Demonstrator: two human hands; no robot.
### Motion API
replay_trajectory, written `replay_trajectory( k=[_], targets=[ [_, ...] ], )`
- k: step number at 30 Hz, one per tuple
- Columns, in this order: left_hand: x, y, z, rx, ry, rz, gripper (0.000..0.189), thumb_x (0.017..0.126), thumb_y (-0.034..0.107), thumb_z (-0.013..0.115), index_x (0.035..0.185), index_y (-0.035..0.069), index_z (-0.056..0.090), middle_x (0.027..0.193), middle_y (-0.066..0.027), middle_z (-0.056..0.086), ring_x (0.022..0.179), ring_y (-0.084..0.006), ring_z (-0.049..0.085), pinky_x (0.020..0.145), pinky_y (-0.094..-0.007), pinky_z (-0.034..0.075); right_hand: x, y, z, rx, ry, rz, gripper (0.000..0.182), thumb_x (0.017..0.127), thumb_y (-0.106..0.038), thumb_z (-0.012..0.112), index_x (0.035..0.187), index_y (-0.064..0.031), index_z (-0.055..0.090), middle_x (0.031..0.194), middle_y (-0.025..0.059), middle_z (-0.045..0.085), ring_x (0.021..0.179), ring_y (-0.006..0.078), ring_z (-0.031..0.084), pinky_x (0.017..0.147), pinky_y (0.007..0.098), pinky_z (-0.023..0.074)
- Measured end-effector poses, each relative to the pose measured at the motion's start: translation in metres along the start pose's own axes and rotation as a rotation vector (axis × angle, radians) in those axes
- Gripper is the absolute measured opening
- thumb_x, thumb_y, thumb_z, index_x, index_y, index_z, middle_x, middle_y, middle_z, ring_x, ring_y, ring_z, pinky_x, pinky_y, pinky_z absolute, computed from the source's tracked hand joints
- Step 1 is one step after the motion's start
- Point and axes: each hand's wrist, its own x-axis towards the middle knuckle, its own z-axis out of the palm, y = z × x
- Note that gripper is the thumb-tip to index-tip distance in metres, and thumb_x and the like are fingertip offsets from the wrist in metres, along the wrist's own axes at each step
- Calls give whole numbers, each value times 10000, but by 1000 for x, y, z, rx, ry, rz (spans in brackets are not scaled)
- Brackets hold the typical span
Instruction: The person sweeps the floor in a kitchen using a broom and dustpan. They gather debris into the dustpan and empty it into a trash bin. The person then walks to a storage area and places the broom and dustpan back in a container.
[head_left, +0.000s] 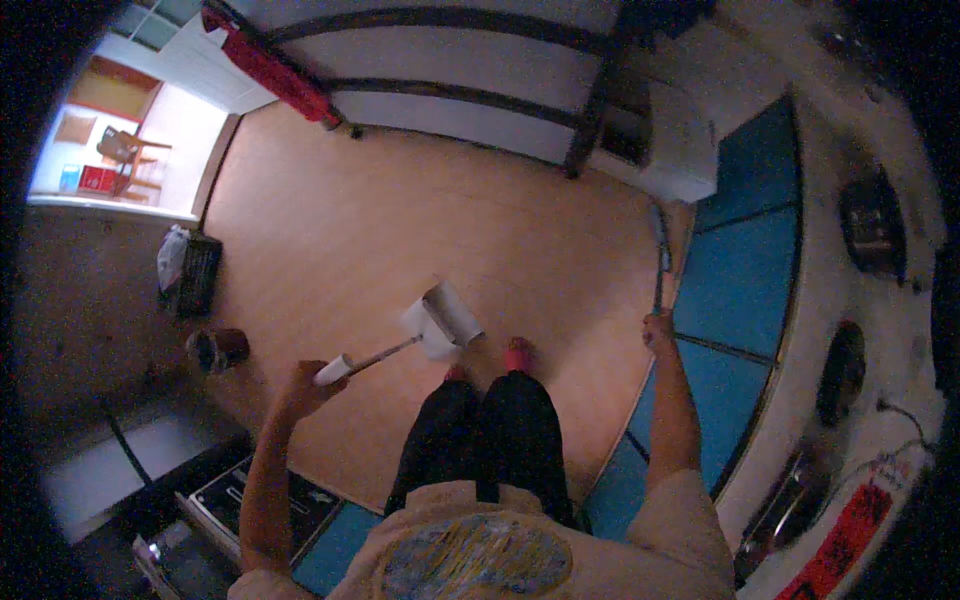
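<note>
My left hand (306, 388) is closed around the white-ended handle of a long-handled dustpan (439, 322). The pan, pale with a darker opening, is close in front of my feet, at the floor. My right hand (658, 331) grips a long thin pole (661, 259), which reaches away along the blue cabinets; its far end is blurred, so I cannot tell what tool it belongs to. Pinkish-red footwear (519, 354) shows on my feet, between the dustpan and the right-hand pole.
Blue cabinets (739, 277) and a counter run along the right. Ahead stands a dark-framed rack (465, 90) with a red cloth (270, 71). At left are a dark crate (196, 276) with a white bag, a round container (225, 349) and a bright doorway. An open drawer (262, 502) lies lower left.
</note>
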Motion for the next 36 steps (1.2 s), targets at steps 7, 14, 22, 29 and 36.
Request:
replay_trajectory(
  k=[7,14,22,29,36],
  targets=[
    [-15,17,-3,-6,-8,-166,225,655,202,621,732,-5,577,609,-124,572,543,-161,540,505,-310,423,-24,97,78,-599,-170,51,269,708,-320,478,870,-123,392,623,126,477,449,259,445,373,355,356],
    [-13,7,-7,14,68,-92,211,647,181,617,759,4,588,668,-147,588,602,-219,572,546,-335,437,-228,58,117,-811,-497,279,558,661,-137,536,1150,-180,269,851,188,516,733,314,519,594,387,417],
    [4,7,4,-92,71,11,258,621,216,620,748,-6,590,694,-179,578,639,-277,575,591,-350,450,-224,21,103,-605,-529,96,565,653,-26,530,1165,-187,354,684,112,500,438,176,455,349,295,351],
    [-11,2,0,-23,16,-134,249,616,238,640,684,4,589,622,-135,584,525,-232,564,493,-345,448,-154,-64,169,-215,-425,196,521,732,-111,514,1188,-152,267,441,37,404,302,123,358,273,240,287],
    [-63,-67,-11,-186,182,-348,264,654,294,556,741,49,603,683,-160,580,616,-299,571,565,-381,451,32,-27,228,-280,-359,311,241,748,-269,500,911,-109,422,434,56,397,309,155,381,275,268,304]
  ],
)
